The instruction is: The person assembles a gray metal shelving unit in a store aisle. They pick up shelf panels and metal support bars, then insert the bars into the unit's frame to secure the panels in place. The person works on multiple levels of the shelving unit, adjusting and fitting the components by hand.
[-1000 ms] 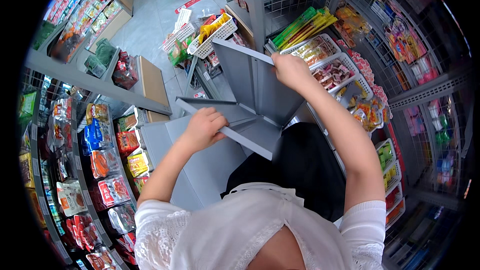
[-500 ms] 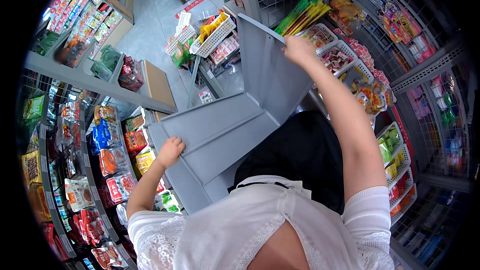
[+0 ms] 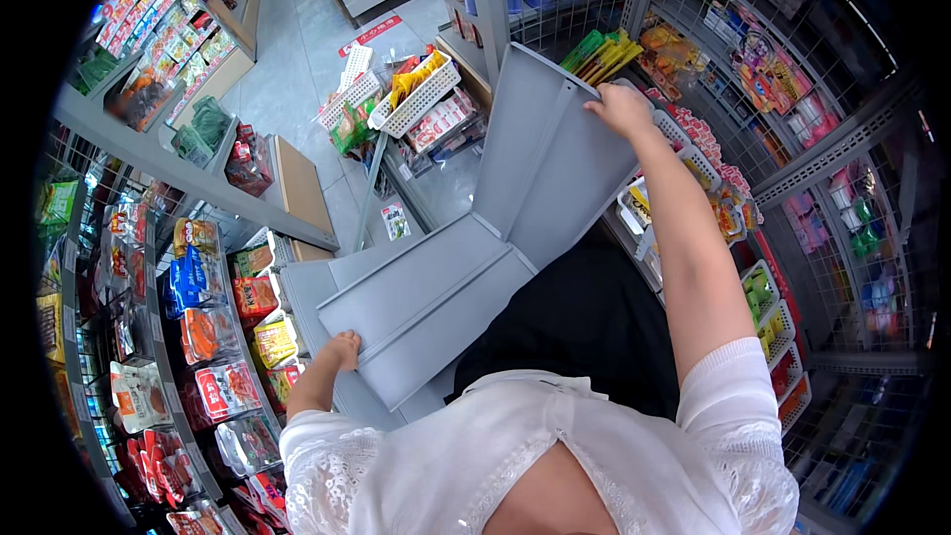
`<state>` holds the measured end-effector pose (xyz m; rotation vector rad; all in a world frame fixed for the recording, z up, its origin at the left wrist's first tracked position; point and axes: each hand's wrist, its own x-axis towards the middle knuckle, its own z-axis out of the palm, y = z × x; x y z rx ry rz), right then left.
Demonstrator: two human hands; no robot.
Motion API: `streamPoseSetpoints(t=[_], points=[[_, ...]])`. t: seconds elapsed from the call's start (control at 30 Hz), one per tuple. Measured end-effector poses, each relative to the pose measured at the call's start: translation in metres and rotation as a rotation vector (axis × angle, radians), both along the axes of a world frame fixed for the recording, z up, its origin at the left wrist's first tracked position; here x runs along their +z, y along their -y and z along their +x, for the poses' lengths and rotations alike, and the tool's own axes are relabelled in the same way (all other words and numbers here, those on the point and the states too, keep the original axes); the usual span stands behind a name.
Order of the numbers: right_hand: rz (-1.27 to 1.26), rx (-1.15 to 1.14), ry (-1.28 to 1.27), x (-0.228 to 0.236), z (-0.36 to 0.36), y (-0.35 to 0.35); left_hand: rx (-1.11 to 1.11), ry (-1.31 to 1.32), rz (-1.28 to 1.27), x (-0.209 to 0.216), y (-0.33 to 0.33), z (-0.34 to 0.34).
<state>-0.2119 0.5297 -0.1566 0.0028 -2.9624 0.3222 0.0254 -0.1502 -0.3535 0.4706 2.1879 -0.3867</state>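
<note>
Your left hand (image 3: 339, 351), fingers gripping the left grey panel (image 3: 421, 302) at centre-left of the frame; your right hand (image 3: 626, 111), fingers gripping the right grey panel (image 3: 555, 144), upper centre; panels adjoining at an angle.

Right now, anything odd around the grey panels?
Yes: one small packet lies alone beyond the grey panels, apart from the other goods. The white basket of yellow packets also sits askew over piled packages, not squarely on a shelf. No visible damage to the panels.
</note>
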Motion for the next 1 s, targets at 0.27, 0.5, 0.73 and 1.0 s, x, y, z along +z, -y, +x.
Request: streamPoseSetpoints(t=[0.27, 0.5, 0.73, 1.0], points=[[0.118, -0.057, -0.010, 0.005, 0.024, -0.008, 0.138, -0.080, -0.087, -0.048, -0.014, -0.026], [0.304, 0.337, -0.145, 0.036, 0.111, 0.168, 0.060, 0.182, 0.025, -0.104, -0.069, -0.051], [0.183, 0.339, -0.230, 0.100, 0.183, 0.144, 1.146, -0.308, 1.261, -0.059, -0.205, -0.134], [0.096, 0.321, -0.320, 0.170, 0.282, 0.078, 0.534, -0.630, 0.847, -0.081, -0.188, -0.295]])
